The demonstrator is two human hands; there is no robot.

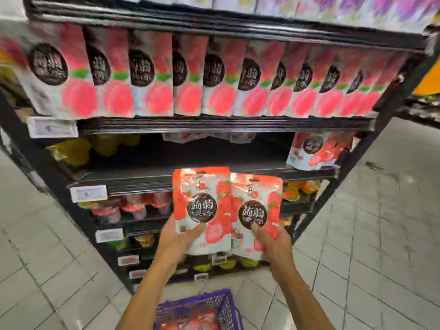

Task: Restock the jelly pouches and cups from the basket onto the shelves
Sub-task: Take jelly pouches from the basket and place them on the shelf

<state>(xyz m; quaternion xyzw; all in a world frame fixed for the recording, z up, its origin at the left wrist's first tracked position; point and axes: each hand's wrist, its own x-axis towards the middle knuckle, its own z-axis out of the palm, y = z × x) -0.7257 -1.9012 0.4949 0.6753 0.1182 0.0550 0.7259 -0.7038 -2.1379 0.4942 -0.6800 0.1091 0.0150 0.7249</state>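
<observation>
Slippage looked the likeliest trouble: each pouch was held only by its lower part, so a tall top could flop or slide free on the lift to the half-bare middle shelf [190, 160] at centre frame. The left hand [177, 239] gripped the left pouch [202, 206], thumb across its front. The right hand [273, 241] gripped the right pouch [256, 210] likewise. Both pouches stood upright, edges overlapping, before the lower shelves and above the basket [228, 303] at bottom centre.

Middle shelf [142, 172] open mid-span; yellow pouches [71, 151] block left end, strawberry pouch [314, 151] right end.
</observation>
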